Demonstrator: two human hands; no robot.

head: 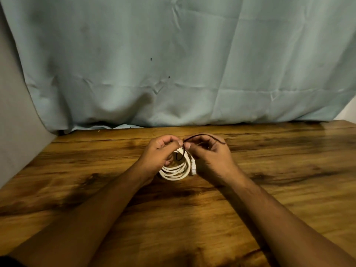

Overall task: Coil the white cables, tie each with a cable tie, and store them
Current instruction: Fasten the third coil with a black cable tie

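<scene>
Seemingly light and springy, the white cable (176,170) stands coiled at the middle of the wooden table (289,170). The left hand (159,151) grips the coil's top, the best hold since its loops could spring apart. The right hand (210,157) pinches the thin, limp dark cable tie (204,136) threaded through the coil. Bare tabletop lies on both sides; a hanging cloth (173,64) closes off the far edge.
</scene>
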